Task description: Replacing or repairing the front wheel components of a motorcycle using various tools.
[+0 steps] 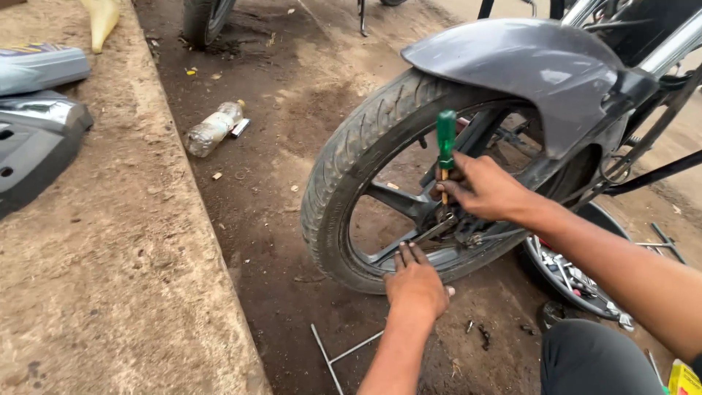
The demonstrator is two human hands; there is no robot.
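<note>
The screwdriver (445, 150) stands nearly upright at the hub (446, 219) of the front wheel (344, 161), green handle on top and its shaft running down to the axle area. The right hand (486, 189) reaches in from the right, its fingers (447, 192) closed around the shaft just under the handle, so the handle sticks up clear above the grip. The tip is lost among the dark hub parts, and it seems to sit against a fastener there, though the view is too cluttered to be sure.

Below it, the left hand (415, 284) lies palm down with its fingers (406, 256) stretched flat against the lower rim of the wheel, gripping nothing.

The wheel stands on dark, oily ground (285, 241) under a grey mudguard (526, 66). A thin metal rod tool (344, 355) lies on the ground just left of the left forearm. To the right, behind the right forearm, a round tray (578, 281) holds small metal parts. Farther left, a crumpled plastic bottle (212, 129) lies near a raised earthen ledge (117, 241), on which grey body panels (36, 124) rest.
</note>
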